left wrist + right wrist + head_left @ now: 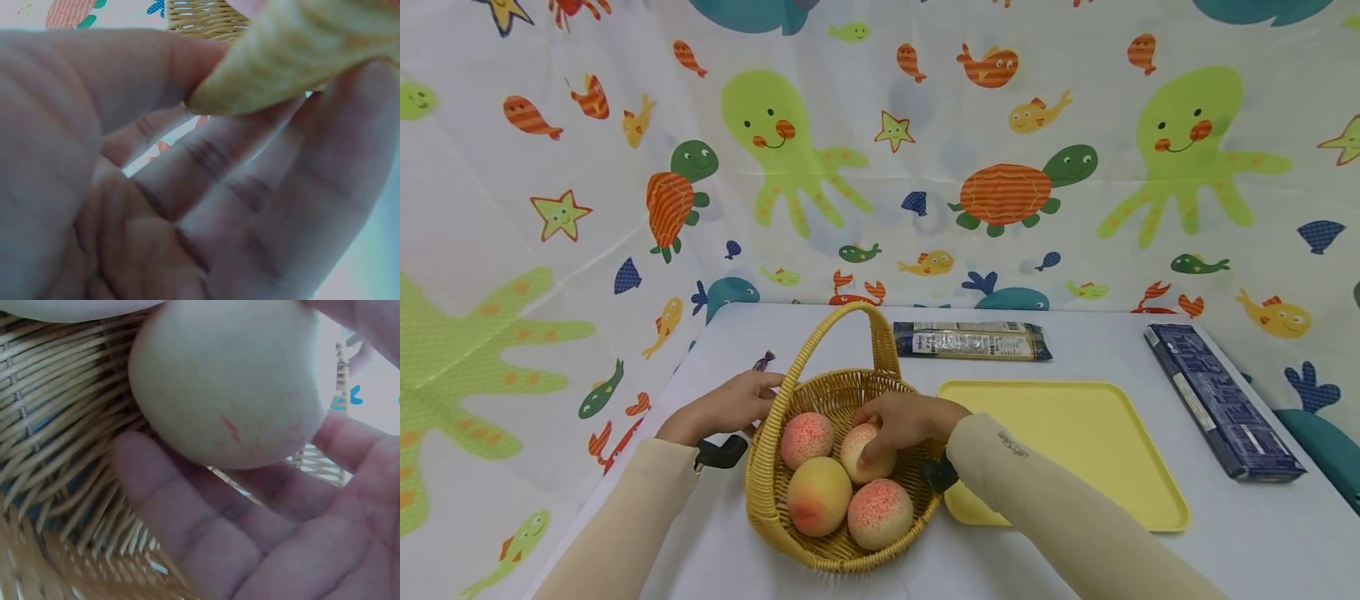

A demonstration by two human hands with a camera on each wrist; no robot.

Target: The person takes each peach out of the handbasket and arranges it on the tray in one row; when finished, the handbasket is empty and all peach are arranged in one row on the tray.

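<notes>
A wicker basket (762,475) with a tall arched handle stands on the white table, holding several peaches. My left hand (737,406) is at its left side; in the left wrist view, thumb and fingers pinch the wicker edge (294,56). Reaching inside, my right hand (904,421) grips a pale peach (867,465) near the basket's right wall. The right wrist view shows that peach (219,387) with fingers curled beneath and around it. Beside it lie a pink-speckled peach (807,437), a yellow peach (818,497) and another speckled peach (881,514) toward the front.
A yellow tray (1067,450) lies right of the basket, partly under the right forearm. Behind it is a dark flat package (973,341); a long dark blue package (1225,404) lies far right. A small purple wrapped thing (763,361) sits beyond the left hand.
</notes>
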